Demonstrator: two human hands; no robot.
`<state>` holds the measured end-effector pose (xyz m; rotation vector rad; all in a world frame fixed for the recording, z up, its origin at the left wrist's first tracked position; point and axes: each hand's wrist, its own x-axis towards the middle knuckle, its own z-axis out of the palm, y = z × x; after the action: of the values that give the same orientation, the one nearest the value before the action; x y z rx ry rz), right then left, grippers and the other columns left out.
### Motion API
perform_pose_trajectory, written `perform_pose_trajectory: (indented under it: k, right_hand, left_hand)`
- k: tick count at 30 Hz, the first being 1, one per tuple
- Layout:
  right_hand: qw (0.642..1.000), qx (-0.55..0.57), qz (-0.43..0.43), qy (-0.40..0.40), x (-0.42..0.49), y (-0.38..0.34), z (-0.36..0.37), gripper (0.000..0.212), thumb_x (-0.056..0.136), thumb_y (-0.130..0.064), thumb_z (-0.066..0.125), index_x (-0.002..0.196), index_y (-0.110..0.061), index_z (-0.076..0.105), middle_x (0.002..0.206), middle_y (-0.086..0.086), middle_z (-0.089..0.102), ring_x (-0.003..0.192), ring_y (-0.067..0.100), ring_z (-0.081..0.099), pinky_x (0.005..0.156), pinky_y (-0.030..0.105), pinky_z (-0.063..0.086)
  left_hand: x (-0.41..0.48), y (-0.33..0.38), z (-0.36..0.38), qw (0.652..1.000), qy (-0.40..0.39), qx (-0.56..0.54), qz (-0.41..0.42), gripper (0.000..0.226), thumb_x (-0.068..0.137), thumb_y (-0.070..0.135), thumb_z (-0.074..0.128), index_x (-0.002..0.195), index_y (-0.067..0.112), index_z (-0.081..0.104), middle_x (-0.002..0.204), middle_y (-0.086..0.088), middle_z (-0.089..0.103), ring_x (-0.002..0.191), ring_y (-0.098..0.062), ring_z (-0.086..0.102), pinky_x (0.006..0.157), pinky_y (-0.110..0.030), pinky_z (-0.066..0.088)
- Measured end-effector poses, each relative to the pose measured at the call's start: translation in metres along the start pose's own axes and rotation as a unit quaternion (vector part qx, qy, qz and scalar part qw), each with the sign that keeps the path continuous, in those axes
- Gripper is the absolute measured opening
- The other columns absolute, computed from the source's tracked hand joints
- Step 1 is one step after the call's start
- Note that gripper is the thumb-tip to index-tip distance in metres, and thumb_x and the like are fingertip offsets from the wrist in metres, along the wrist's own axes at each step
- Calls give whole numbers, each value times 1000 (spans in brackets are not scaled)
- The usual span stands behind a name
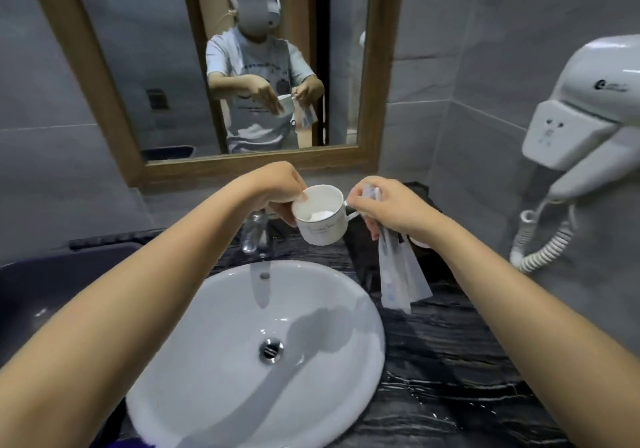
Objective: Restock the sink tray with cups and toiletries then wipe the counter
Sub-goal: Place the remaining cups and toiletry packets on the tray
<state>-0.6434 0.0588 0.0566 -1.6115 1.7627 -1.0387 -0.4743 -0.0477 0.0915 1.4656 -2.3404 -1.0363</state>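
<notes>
My left hand [277,188] grips a white ceramic cup [320,217] by its rim, thumb over the edge, holding it tilted above the back of the sink. My right hand [384,205] touches the cup's handle and pinches several thin packaged toiletries [398,274] that hang down from the fingers. A dark tray [427,198] lies on the counter behind my right hand, mostly hidden by it. Something white shows at the bottom inside the cup.
A white round sink [256,343] sits in the black marble counter [450,361]. A clear plastic bottle [254,233] stands by the tap under my left wrist. A wall hair dryer [581,129] with a coiled cord hangs at right. A wood-framed mirror [249,167] is ahead.
</notes>
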Motion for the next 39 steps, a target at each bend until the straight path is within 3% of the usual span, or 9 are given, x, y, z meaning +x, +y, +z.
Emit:
perform_pose_trajectory:
  k: [4,9,14,17,20,27,30,35,39]
  right_hand:
    - [999,-40,-16,13,-5,27,-21,15,86,-30,61,89,-16,63,59,-4,63,35,7,49,43,18,46]
    - [998,-48,14,47,-1,58,-40,10,88,-19,60,88,-11,65,64,7,68,33,11,47,41,20,45]
    - [997,-8,40,70,1,91,-57,8,86,-15,63,85,-7,65,57,4,65,32,11,46,41,23,45]
    - [994,19,60,85,5,112,-58,12,84,-13,63,83,-2,66,49,-2,64,32,13,46,41,21,43]
    - [991,47,81,91,13,130,-58,10,84,-13,63,78,-5,66,46,-2,64,34,15,48,41,20,43]
    - [982,10,155,106,46,161,-49,17,85,-12,59,91,0,70,58,2,67,29,9,46,51,27,49]
    - [976,-24,188,108,61,171,-42,18,84,-15,58,89,-4,70,48,-7,62,26,5,46,49,23,48]
    - [969,-50,227,86,81,189,-29,18,86,-15,55,92,-3,68,71,11,68,38,16,51,55,29,50]
    - [962,-54,252,89,92,205,-20,13,85,-12,56,85,-3,66,38,1,56,22,6,47,37,12,42]
  left_hand:
    - [14,24,24,1000,1,4,0,23,88,0,50,104,-4,66,88,-22,71,46,-16,68,50,-25,58]
    - [37,39,52,1000,-10,-14,5,24,88,3,50,105,-2,67,86,-18,72,52,-15,70,56,-26,60]
    - [56,22,85,977,-149,-118,96,33,88,35,57,119,23,60,117,0,67,105,-14,64,85,-23,55]
    - [67,7,111,950,-205,-183,149,62,72,42,72,128,34,46,132,7,52,120,-9,51,97,-27,45]
    - [84,-3,137,952,-172,-197,160,83,60,30,83,132,32,41,133,7,49,122,-12,49,103,-35,44]
    - [122,0,171,980,-18,-141,138,78,59,19,85,124,24,43,115,7,54,109,-15,52,90,-29,44]
    - [138,-4,181,982,-5,-130,134,78,59,16,84,124,20,43,116,5,52,108,-16,50,89,-31,42]
    - [161,-17,196,984,-9,-136,116,77,58,12,84,124,17,44,119,1,53,111,-20,51,91,-35,44]
    - [173,-25,209,983,-9,-150,105,73,59,13,83,122,18,45,121,0,53,112,-22,52,94,-40,46]
